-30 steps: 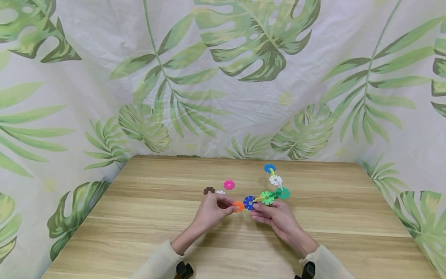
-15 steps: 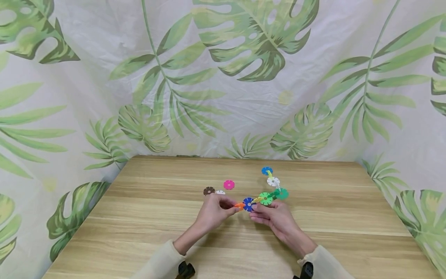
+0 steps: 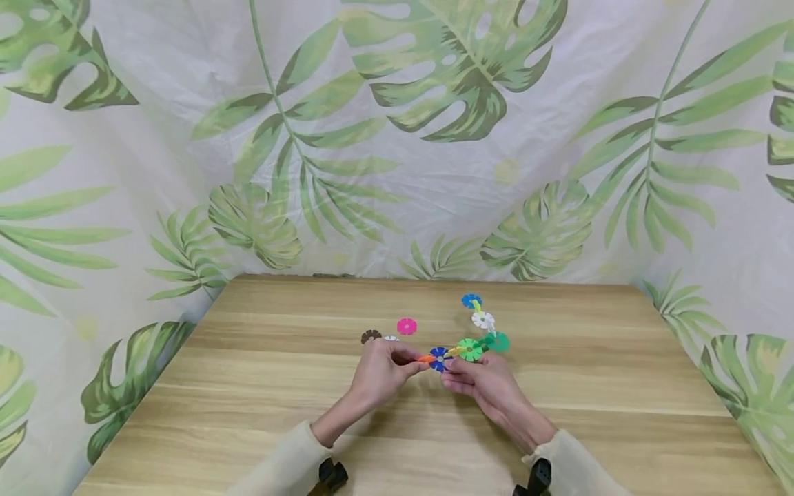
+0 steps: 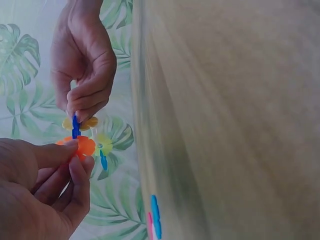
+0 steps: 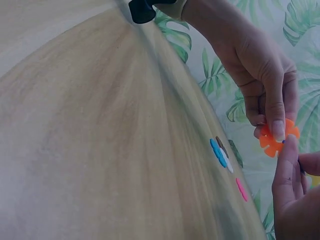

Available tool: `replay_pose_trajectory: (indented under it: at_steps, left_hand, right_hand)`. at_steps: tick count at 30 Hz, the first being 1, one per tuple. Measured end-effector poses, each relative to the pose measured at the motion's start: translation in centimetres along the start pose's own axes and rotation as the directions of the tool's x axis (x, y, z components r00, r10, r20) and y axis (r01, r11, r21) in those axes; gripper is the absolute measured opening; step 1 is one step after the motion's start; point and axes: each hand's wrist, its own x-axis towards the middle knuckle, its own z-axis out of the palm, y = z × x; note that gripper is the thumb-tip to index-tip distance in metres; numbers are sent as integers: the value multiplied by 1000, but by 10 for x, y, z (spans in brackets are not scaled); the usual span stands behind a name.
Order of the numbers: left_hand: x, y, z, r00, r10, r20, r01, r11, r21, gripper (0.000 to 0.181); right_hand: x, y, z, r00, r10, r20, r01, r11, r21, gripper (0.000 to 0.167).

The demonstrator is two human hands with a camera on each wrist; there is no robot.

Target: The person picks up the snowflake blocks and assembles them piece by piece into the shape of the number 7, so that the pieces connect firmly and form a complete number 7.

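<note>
In the head view, my left hand [image 3: 380, 372] pinches an orange notched flower disc [image 3: 426, 358] between thumb and fingers. The orange disc, seen nearly edge-on, meets the rim of a dark blue notched disc [image 3: 439, 358]; how deep their slots sit together I cannot tell. My right hand [image 3: 493, 389] pinches the dark blue disc. From it runs a chain of linked discs: yellow [image 3: 455, 351], light green [image 3: 469, 350], dark green [image 3: 499, 342], white [image 3: 482, 319], yellow-green, then bright blue [image 3: 471, 300]. The left wrist view shows the orange disc [image 4: 86, 146] crosswise to the blue one [image 4: 75, 127].
On the wooden table [image 3: 279, 386] lie loose discs: pink [image 3: 406, 326], brown [image 3: 371, 336] and white [image 3: 391, 337], partly behind my left hand. A light blue loose disc [image 5: 218, 153] shows in the right wrist view. A leaf-patterned cloth [image 3: 434, 172] hangs behind the table.
The orange disc has turned from facing the camera to nearly edge-on and come against the dark blue disc. My right hand and the chain have shifted slightly left.
</note>
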Motion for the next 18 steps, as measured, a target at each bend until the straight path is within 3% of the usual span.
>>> replay_pose_trajectory:
  at_steps: [9,18]
  left_hand:
    - [3,3,-4,999,30,11,-30,999,38,4]
    - [5,0,-1,1000,11,10,-10,1000,-20,8]
  right_hand:
    - [-2,-6,5,1000,11,16,-12,1000,22,31]
    - [-3,-12,3,1000,-5,24,5,1000,-7,25]
